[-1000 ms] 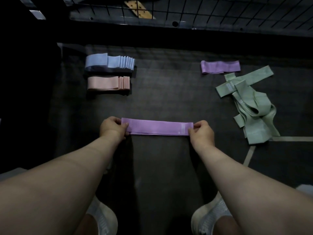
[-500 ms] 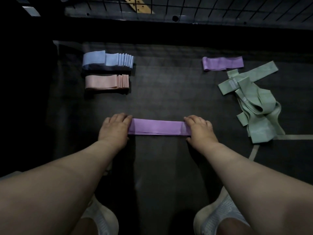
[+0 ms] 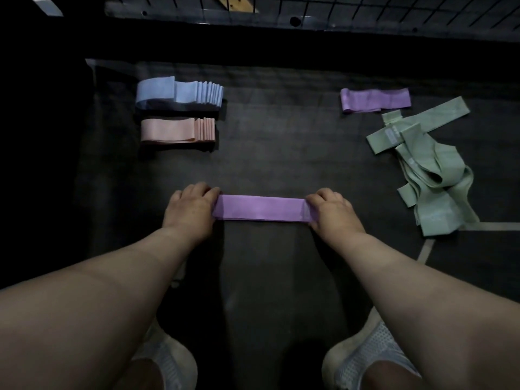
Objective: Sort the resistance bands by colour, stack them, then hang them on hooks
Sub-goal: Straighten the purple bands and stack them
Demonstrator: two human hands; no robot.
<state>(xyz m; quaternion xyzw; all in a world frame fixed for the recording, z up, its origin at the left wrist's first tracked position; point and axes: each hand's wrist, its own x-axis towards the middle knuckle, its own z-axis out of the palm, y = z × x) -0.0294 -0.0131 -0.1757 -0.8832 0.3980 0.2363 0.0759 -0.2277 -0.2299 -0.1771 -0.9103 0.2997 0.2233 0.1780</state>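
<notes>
At the mat's (image 3: 267,164) middle I see the left hand (image 3: 188,211) and right hand (image 3: 334,211) each gripping an end of the purple stack (image 3: 260,208). Its pale label (image 3: 305,213) is unreadable. Blue stack (image 3: 180,91) and pink stack (image 3: 174,130) lie at the mat's far left, green bands (image 3: 427,175) at its right.

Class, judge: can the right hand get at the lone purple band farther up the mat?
Probably yes, once the right hand releases the purple stack: bare mat lies between it and the lone purple band; the green pile sits aside.
</notes>
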